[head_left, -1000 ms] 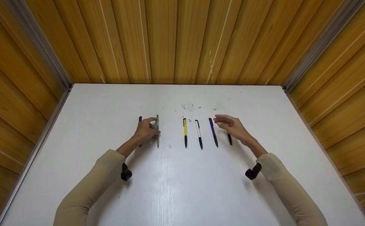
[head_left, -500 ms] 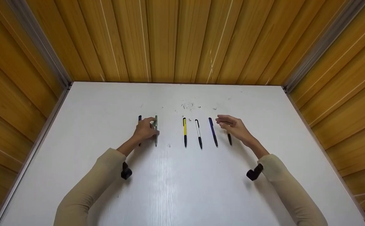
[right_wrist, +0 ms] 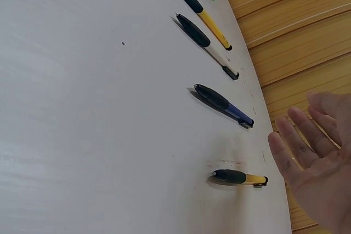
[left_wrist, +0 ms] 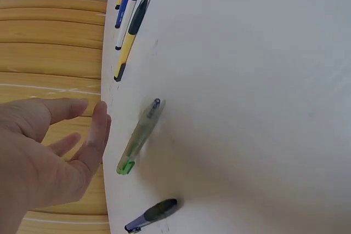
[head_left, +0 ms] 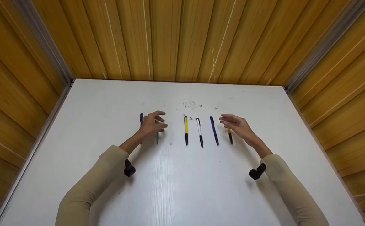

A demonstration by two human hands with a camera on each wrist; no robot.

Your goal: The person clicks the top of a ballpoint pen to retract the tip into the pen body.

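My left hand (head_left: 152,123) hovers over a clear green pen (left_wrist: 140,138) with its fingers spread and nothing held. That pen lies on the table, largely covered by the hand in the head view. To its left is a purple-blue pen (left_wrist: 153,215) with a dark grip. On the right, my right hand (head_left: 235,124) is held with loosely extended fingers above a yellow pen (right_wrist: 238,177) with a black grip. Between the hands lie another yellow pen (head_left: 186,128), a white pen (head_left: 200,131) and a blue pen (head_left: 214,130), roughly parallel.
The pens rest in a row on a white table (head_left: 185,182). Dark scuff marks (head_left: 189,104) show beyond them. Wood-look panel walls (head_left: 176,40) enclose the table's back and sides, with grey metal posts (head_left: 49,47) at the corners.
A second and half a second ago, my left hand gripped the green pen, moving it slightly left; now it has let go and lifted with fingers opened. The right hand has barely moved.
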